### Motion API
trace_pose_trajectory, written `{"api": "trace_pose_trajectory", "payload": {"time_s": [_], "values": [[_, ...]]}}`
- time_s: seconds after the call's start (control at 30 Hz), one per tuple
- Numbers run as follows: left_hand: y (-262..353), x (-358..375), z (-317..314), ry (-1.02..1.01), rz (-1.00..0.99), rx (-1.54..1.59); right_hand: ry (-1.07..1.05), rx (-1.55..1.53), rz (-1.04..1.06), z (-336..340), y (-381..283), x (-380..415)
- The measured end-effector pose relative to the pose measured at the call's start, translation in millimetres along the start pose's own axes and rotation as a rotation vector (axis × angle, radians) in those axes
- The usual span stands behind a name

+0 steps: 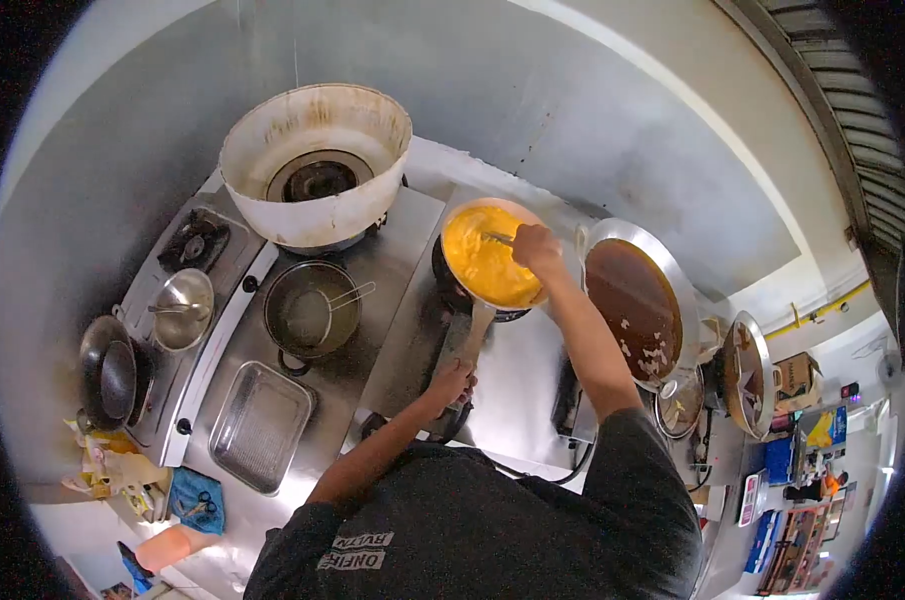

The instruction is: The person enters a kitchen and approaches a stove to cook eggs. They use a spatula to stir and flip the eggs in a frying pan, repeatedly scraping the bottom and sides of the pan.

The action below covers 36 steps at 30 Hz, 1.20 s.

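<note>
A light-coloured frying pan [544, 222] sits over a burner, holding a bright yellow, lumpy mixture [483, 262] that looks like egg. My left hand [453, 383] is closed around the pan's long handle [476, 335]. Over the pan's right side, my right hand [536, 247] grips a metal utensil [498, 237]; its far end is down in the yellow mixture, so its exact kind is hidden.
Right of the pan is a wide wok [679, 280] of dark brown liquid. To the left are a deep pot with a strainer [318, 318], a wire-mesh tray [263, 425], a metal bowl [185, 308] and a large white burner ring [316, 215]. Scissors [205, 504] lie on a blue cloth.
</note>
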State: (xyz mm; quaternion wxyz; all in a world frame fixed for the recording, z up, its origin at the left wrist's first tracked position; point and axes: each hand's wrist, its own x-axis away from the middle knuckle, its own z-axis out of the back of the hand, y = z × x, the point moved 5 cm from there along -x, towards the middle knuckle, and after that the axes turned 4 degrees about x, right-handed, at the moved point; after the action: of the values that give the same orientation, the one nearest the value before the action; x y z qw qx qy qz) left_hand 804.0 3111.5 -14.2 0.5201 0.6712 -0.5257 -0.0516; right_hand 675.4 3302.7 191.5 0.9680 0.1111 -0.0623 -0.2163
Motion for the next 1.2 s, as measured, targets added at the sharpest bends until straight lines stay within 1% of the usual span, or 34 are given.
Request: {"api": "trace_pose_trajectory", "payload": {"time_s": [0.13, 0.2, 0.3, 0.33, 0.4, 0.43, 0.5, 0.53, 0.6, 0.63, 0.73, 0.77, 0.8, 0.87, 0.9, 0.93, 1.0, 1.13, 1.2], "values": [[12.8, 12.0, -4.7, 0.000, 0.009, -0.060, -0.004, 0.037, 0.015, -8.3, 7.8, -20.2], [16.1, 18.0, -5.9, 0.044, 0.017, -0.032, 0.108, 0.060, 0.015, 0.7, 10.6, -16.8], [2.7, 1.7, 0.6, 0.023, 0.002, -0.055, 0.103, 0.138, 0.011, -12.8, 30.4, -30.0], [0.5, -1.1, 3.9, 0.023, -0.001, -0.052, 0.106, 0.141, 0.014, -7.0, 37.4, -27.8], [-3.7, -2.9, 3.8, -0.085, -0.012, 0.010, 0.019, 0.104, 0.045, 14.0, 47.6, -10.4], [-4.3, -3.0, 3.6, -0.090, -0.010, 0.011, 0.017, 0.108, 0.041, 28.8, 50.0, 2.4], [-2.2, -4.2, 3.8, -0.050, -0.018, -0.042, -0.085, 0.135, -0.003, 52.9, 57.4, 32.2], [1.4, -1.1, 0.4, -0.055, -0.015, -0.043, -0.088, 0.136, -0.009, 58.9, 59.8, 44.0], [11.0, 11.7, -1.0, 0.056, 0.019, -0.035, -0.125, 0.205, 0.057, 65.1, 59.4, 68.5], [12.6, 14.5, -2.3, 0.052, 0.023, -0.038, -0.183, 0.253, 0.080, 71.8, 54.6, 82.9], [12.7, 17.8, -3.4, 0.015, 0.018, 0.018, -0.144, 0.208, 0.104, 50.5, 53.6, 97.0], [12.7, 16.3, -3.3, -0.005, 0.003, 0.011, -0.194, 0.207, 0.082, 44.4, 51.9, 99.3], [13.0, 15.0, -3.0, -0.022, -0.014, 0.004, -0.193, 0.206, 0.082, 37.4, 49.6, 99.1], [11.8, 15.1, -3.4, 0.002, -0.006, 0.016, -0.233, 0.126, 0.009, 11.3, 50.1, 93.6], [11.6, 14.8, -2.9, 0.025, 0.002, 0.031, -0.170, 0.131, 0.045, -5.3, 50.8, 87.1], [12.3, 15.3, -2.8, 0.026, -0.001, 0.031, -0.167, 0.131, 0.046, -6.4, 48.0, 86.2], [13.8, 16.0, -3.9, 0.006, -0.010, 0.078, -0.126, 0.027, -0.056, -5.6, 43.8, 82.8], [15.3, 19.1, -7.4, 0.030, -0.025, 0.089, -0.100, 0.029, -0.040, -13.4, 41.2, 61.6], [15.8, 17.6, -7.6, 0.041, 0.017, 0.035, -0.081, 0.028, 0.032, -26.9, 43.1, 42.4]]}}
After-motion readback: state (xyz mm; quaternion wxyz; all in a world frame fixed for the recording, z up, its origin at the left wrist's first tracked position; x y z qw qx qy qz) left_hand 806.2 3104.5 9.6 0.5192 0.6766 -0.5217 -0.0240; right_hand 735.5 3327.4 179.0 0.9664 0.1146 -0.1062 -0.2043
